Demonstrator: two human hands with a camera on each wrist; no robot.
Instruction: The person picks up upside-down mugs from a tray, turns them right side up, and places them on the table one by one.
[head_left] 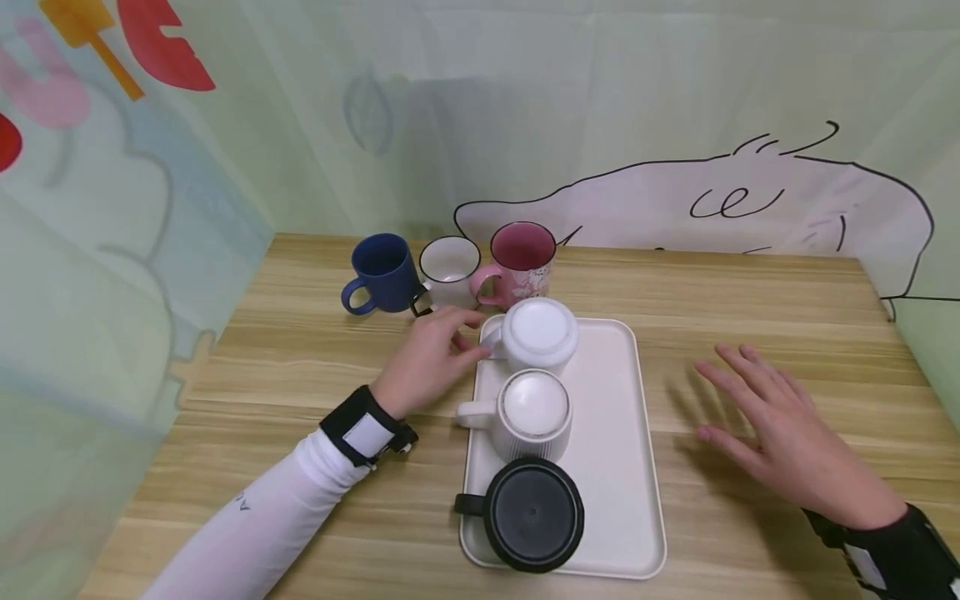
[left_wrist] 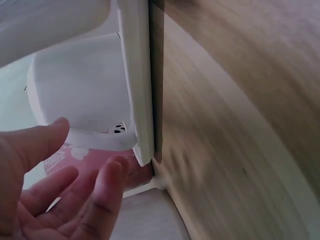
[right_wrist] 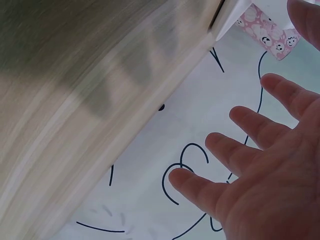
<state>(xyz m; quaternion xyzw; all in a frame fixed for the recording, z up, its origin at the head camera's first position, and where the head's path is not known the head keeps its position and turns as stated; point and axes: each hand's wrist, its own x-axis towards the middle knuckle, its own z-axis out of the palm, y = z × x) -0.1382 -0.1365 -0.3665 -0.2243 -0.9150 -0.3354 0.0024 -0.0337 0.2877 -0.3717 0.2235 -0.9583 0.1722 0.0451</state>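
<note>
A white mug (head_left: 540,329) stands upside down at the back of a white tray (head_left: 611,500), its handle to the left. My left hand (head_left: 429,360) is at that handle (left_wrist: 102,140), thumb and fingers spread on either side of it; whether the thumb touches it I cannot tell. In front of it on the tray are a ribbed white mug (head_left: 534,408) and a black mug (head_left: 534,515), both bottom up with handles to the left. My right hand (head_left: 780,433) hovers right of the tray, fingers spread, holding nothing.
Behind the tray, upright on the wooden table (head_left: 277,350), stand a blue mug (head_left: 386,279), a white mug with a dark rim (head_left: 450,271) and a pink patterned mug (head_left: 525,267). A printed curtain (head_left: 637,108) hangs along the table's back edge.
</note>
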